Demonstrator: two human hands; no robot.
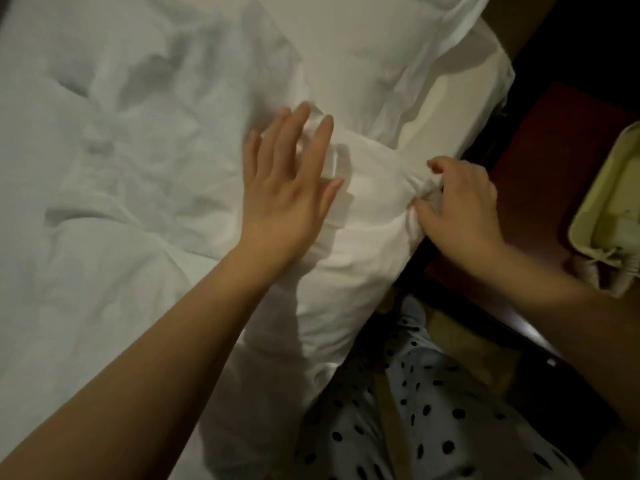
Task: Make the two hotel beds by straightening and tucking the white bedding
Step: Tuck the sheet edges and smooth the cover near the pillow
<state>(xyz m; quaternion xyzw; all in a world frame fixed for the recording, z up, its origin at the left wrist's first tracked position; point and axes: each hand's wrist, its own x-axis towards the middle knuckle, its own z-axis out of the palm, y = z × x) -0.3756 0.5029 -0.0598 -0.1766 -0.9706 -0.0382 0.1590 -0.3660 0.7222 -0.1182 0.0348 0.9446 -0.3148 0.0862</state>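
White bedding (121, 168): left hand (287, 188) presses flat, right hand (460, 206) pinches.

Left hand (291, 188) and right hand (464, 202) uncovered; both forearms bare as far as the frame edge. Right arm blurred. Garment (446, 407) below: white fabric, scattered black dots, uneven ovals, loosely creased. Tan strip (389, 407) runs down its front between the dotted panels.
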